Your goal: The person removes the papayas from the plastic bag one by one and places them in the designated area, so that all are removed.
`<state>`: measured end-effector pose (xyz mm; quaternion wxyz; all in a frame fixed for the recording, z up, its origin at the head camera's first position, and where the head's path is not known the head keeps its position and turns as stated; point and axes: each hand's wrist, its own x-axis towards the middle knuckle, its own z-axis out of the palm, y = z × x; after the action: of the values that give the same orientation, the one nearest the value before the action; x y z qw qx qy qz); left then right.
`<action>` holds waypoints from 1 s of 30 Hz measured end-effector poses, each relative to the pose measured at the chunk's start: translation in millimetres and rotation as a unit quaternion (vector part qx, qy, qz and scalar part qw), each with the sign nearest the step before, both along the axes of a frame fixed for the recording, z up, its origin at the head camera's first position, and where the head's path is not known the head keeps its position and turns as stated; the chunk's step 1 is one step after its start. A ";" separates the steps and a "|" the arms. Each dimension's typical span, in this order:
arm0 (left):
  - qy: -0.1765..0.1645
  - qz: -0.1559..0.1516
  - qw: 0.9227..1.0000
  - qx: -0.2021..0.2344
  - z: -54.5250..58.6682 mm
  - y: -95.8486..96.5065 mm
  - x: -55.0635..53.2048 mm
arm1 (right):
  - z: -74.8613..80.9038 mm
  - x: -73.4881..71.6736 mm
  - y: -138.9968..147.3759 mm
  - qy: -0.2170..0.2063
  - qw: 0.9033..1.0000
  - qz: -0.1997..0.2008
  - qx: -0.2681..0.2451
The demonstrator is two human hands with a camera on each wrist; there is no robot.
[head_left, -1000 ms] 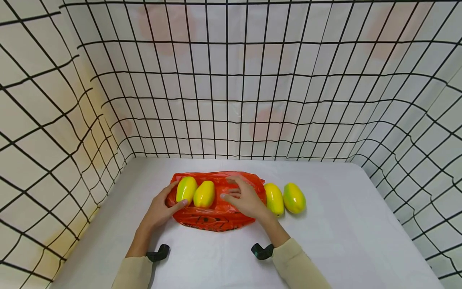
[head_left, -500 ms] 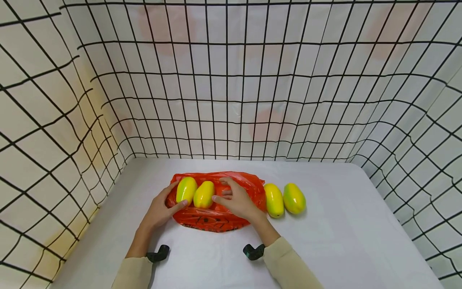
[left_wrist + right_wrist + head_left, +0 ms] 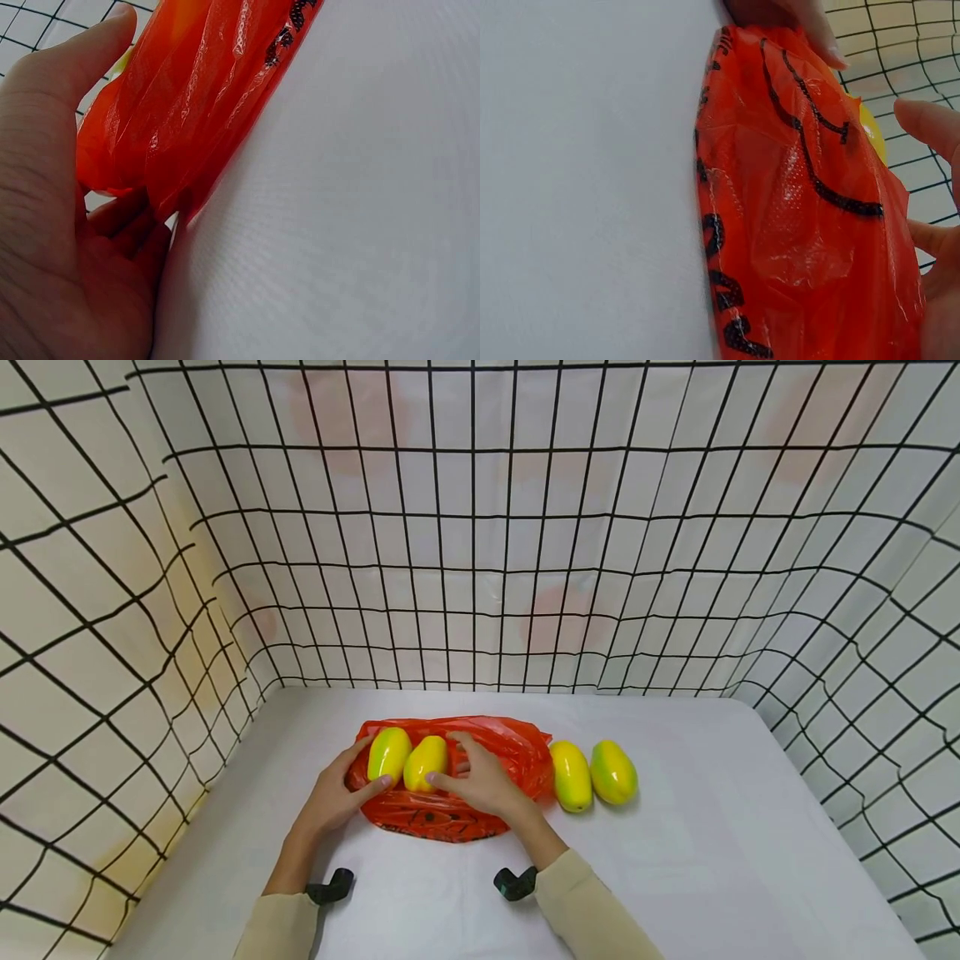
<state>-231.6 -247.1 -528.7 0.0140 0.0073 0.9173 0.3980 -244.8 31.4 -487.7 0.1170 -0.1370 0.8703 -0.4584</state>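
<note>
A red plastic bag [image 3: 513,743] with black print lies spread on the white table. Two glossy yellow-green mangoes, the left one [image 3: 388,750] and the middle one [image 3: 426,756], sit at the bag's opening. My left hand [image 3: 330,793] holds the bag's left end, fingers curled round it, thumb by the left mango. In the left wrist view, the fingers [image 3: 127,225] tuck under the red plastic. My right hand [image 3: 483,781] is over the bag, thumb at the middle mango and fingers spread, loosely curved. In the right wrist view, printed plastic [image 3: 802,187] covers most of the mangoes.
To the bag's right, two more mangoes, a yellow one [image 3: 572,781] and a greener one [image 3: 613,772], lie side by side on the table [image 3: 712,827]. Black wire mesh [image 3: 487,568] surrounds the table at the back and sides. Both wrists carry a black camera mount [image 3: 516,885].
My right hand has moved left over the bag, to the middle mango. My left hand, the bag and the mangoes have stayed practically in place.
</note>
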 end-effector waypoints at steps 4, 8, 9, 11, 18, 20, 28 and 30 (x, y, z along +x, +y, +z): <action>0.002 0.001 1.000 -0.002 -0.7 -0.1 0.0 | -3.5 -0.5 -3.6 0.008 1.000 0.012 0.012; 0.005 -0.003 1.000 0.001 -1.5 -0.6 0.1 | -6.8 -1.4 -8.1 0.016 1.000 0.019 0.011; 0.005 -0.003 1.000 0.002 -1.8 -0.9 0.1 | -7.2 -1.3 -9.2 0.016 1.000 0.020 0.011; 0.005 -0.004 1.000 0.003 -2.0 -1.3 0.2 | -8.6 -1.9 -11.8 0.015 1.000 0.018 0.012; 0.012 -0.005 1.000 -0.001 -0.5 -1.0 0.3 | -13.0 -4.6 -20.2 0.017 1.000 0.017 0.017; 0.015 -0.004 1.000 -0.003 -0.6 -0.8 0.2 | -13.6 -4.5 -22.3 0.015 1.000 0.015 0.014; 0.006 -0.003 1.000 0.005 -1.4 -0.6 0.1 | -13.4 -2.5 -28.9 0.003 1.000 0.002 0.021; 0.005 -0.004 1.000 0.006 -1.2 -1.2 0.2 | -13.3 -2.4 -30.2 0.003 1.000 0.002 0.023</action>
<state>-231.4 -248.3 -529.9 0.0107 0.0128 0.9148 0.4036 -247.2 1.1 -500.9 0.1182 -0.1372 0.8807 -0.4377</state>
